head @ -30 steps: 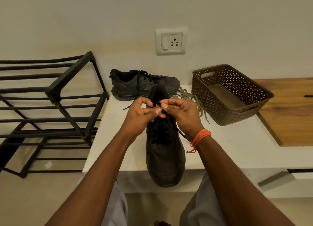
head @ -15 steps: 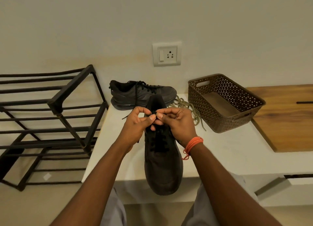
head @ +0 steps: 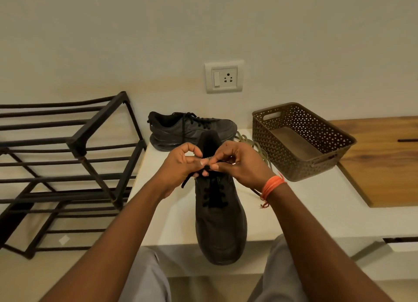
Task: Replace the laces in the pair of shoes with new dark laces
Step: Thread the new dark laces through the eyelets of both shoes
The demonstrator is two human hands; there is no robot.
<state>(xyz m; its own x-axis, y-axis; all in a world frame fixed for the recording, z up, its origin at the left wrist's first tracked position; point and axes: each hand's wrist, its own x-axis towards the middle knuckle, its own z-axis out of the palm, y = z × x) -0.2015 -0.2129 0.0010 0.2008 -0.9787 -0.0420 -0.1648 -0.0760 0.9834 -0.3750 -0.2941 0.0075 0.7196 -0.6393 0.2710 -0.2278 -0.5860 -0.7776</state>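
Hands unmoved at frame centre: left hand (head: 181,166) and right hand (head: 237,163) each pinch dark lace (head: 188,181) over near shoe (head: 220,211); tying underway.

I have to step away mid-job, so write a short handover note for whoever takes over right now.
Left hand and right hand both pinch the new dark lace above the near black leather shoe on the white counter.
Done: far black shoe by the wall is laced; old olive laces lie beside the brown plastic basket.
Left: finish tying the near shoe.
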